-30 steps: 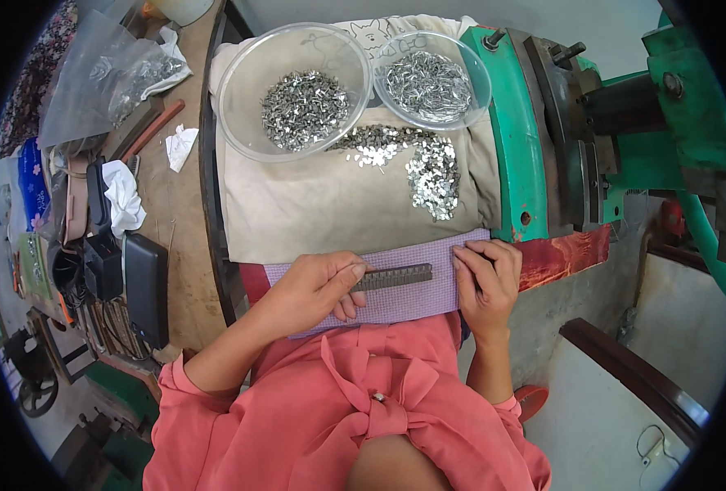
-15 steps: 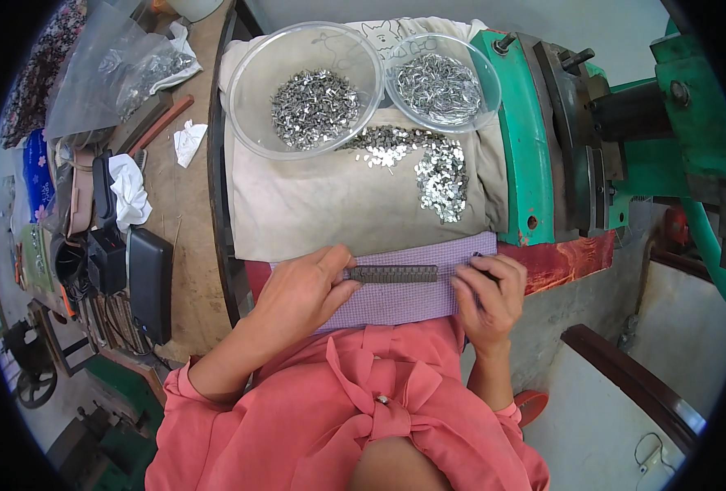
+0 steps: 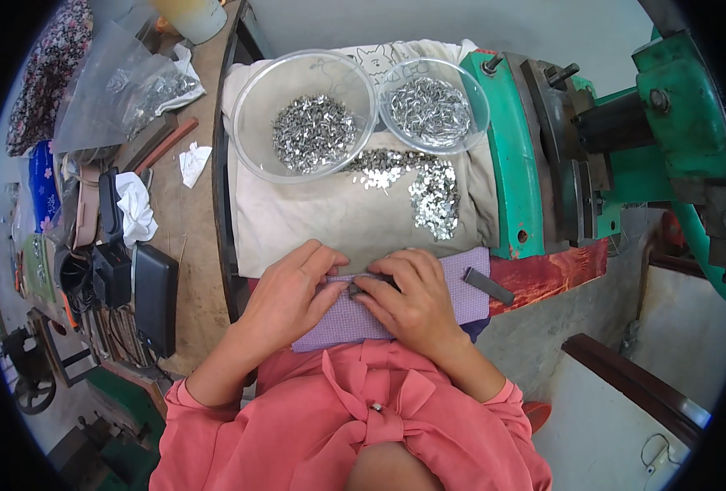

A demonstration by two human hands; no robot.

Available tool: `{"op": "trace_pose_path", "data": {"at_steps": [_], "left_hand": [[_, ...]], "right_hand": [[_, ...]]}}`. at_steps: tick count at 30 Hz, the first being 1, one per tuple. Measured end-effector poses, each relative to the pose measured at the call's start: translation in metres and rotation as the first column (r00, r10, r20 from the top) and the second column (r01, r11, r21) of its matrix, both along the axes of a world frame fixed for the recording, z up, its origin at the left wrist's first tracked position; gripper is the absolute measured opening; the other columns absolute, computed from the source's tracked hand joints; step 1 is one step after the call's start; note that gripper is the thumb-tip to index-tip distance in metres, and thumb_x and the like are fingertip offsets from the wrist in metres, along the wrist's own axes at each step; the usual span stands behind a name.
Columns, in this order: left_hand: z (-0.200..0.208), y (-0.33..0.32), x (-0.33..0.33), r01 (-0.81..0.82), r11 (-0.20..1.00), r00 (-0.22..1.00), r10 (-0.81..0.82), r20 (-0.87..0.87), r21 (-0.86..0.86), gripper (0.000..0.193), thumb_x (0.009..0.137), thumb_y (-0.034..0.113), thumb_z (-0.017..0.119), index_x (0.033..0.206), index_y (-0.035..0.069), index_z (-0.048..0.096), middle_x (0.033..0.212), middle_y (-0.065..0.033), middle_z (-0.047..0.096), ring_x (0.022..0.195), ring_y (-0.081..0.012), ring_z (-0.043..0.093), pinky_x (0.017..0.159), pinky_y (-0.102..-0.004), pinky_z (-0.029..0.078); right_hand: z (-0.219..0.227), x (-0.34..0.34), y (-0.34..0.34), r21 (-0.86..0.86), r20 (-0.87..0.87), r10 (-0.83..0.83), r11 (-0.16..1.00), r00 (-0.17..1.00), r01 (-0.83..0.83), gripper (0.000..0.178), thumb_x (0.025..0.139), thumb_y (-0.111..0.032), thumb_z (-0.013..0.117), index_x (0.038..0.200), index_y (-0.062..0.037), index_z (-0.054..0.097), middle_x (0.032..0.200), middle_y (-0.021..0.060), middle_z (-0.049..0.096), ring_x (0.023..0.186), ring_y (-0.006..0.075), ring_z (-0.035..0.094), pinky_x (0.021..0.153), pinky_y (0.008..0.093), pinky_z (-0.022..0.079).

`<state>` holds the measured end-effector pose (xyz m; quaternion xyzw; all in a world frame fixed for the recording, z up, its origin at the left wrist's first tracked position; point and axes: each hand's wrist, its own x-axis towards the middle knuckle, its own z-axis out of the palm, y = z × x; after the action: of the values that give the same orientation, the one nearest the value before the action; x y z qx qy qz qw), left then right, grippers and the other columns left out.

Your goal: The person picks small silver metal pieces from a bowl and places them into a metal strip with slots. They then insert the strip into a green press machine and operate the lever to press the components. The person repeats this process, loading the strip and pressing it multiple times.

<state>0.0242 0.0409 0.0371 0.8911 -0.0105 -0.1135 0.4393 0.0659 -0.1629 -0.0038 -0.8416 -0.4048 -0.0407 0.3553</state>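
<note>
Purple checked cloth (image 3: pixel 322 329) lies across the lap at the centre of the frame, with both hands over it. The left hand (image 3: pixel 291 288) has its thumb and fingers apart, tips near the exposed end of a dark strip (image 3: pixel 355 290). The right hand (image 3: pixel 412 296) curls over that strip and hides most of it; I cannot tell how tightly its fingers close. A plain dark bar (image 3: pixel 489 286) rests slantwise at the cloth's right edge.

Above, a beige cloth (image 3: pixel 297 217) carries a line-drawn animal (image 3: pixel 377 59) and some lettering too small to make out. A large clear tub (image 3: pixel 251 123) and a smaller one (image 3: pixel 479 106) stand on it, both holding small metal parts, with shiny loose pieces (image 3: pixel 434 200) just below them.

On the left, a worn brown bench (image 3: pixel 193 286) bears a black case (image 3: pixel 154 299), crumpled white tissue (image 3: pixel 135 209) and a clear plastic bag (image 3: pixel 105 90); a blue pack (image 3: pixel 45 184) printed with pink flowers sits near the left rim. Green machinery (image 3: pixel 516 176) fills the upper right, above a red-grained board (image 3: pixel 559 266). Behind is a pale grey wall (image 3: pixel 428 26).
</note>
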Motion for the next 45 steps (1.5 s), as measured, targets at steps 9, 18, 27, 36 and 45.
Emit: {"op": "trace_pose_path", "data": {"at_steps": [9, 18, 27, 36, 45], "left_hand": [[-0.016, -0.012, 0.042, 0.085, 0.987, 0.939, -0.125, 0.321, 0.136, 0.035, 0.083, 0.000, 0.065, 0.117, 0.003, 0.059, 0.121, -0.0150, 0.058, 0.112, -0.0364, 0.057, 0.094, -0.0436, 0.047], [-0.045, -0.019, 0.065, 0.056, 0.953, 0.861, -0.197, 0.469, 0.297, 0.042, 0.085, 0.004, 0.064, 0.126, -0.001, 0.057, 0.136, -0.0170, 0.053, 0.125, -0.0354, 0.052, 0.103, -0.0441, 0.043], [-0.031, -0.015, 0.020, 0.133, 0.971, 0.904, -0.202, 0.377, 0.201, 0.033, 0.084, 0.001, 0.063, 0.117, -0.002, 0.062, 0.128, -0.0149, 0.058, 0.120, -0.0325, 0.056, 0.100, -0.0415, 0.045], [-0.026, -0.006, 0.012, 0.022, 0.990, 0.929, -0.071, 0.364, 0.138, 0.028, 0.082, -0.002, 0.065, 0.109, 0.000, 0.064, 0.113, -0.0126, 0.061, 0.103, -0.0329, 0.061, 0.086, -0.0405, 0.052], [-0.030, -0.009, 0.044, -0.090, 0.987, 0.937, 0.038, 0.348, 0.134, 0.017, 0.087, 0.006, 0.067, 0.103, 0.004, 0.061, 0.096, -0.0127, 0.057, 0.085, -0.0352, 0.063, 0.070, -0.0436, 0.052]], "right_hand": [[0.002, 0.001, 0.004, -0.018, 0.022, 0.008, 1.000, 1.000, -0.007, 0.017, 0.075, -0.015, 0.078, 0.089, -0.0096, 0.070, 0.096, 0.0026, 0.063, 0.098, 0.0226, 0.059, 0.097, 0.0434, 0.046], [0.014, 0.013, -0.007, 0.116, -0.040, -0.003, 0.993, 0.999, 0.008, 0.016, 0.076, -0.005, 0.079, 0.090, -0.0072, 0.071, 0.090, 0.0034, 0.070, 0.085, 0.0202, 0.067, 0.094, 0.0416, 0.050], [0.073, 0.074, 0.008, 0.243, 0.179, -0.137, 0.966, 0.974, 0.091, 0.018, 0.074, 0.000, 0.080, 0.089, -0.0064, 0.073, 0.082, 0.0049, 0.072, 0.074, 0.0223, 0.068, 0.085, 0.0406, 0.054], [0.056, 0.128, 0.077, 0.063, 0.302, 0.010, 0.998, 0.953, -0.030, 0.027, 0.082, -0.014, 0.075, 0.107, -0.0067, 0.070, 0.092, 0.0062, 0.069, 0.090, 0.0267, 0.064, 0.096, 0.0409, 0.045], [0.035, 0.080, 0.003, 0.049, 0.124, -0.191, 0.981, 0.974, 0.187, 0.019, 0.077, -0.003, 0.077, 0.096, -0.0076, 0.074, 0.090, 0.0053, 0.067, 0.085, 0.0265, 0.062, 0.081, 0.0394, 0.045]]}}
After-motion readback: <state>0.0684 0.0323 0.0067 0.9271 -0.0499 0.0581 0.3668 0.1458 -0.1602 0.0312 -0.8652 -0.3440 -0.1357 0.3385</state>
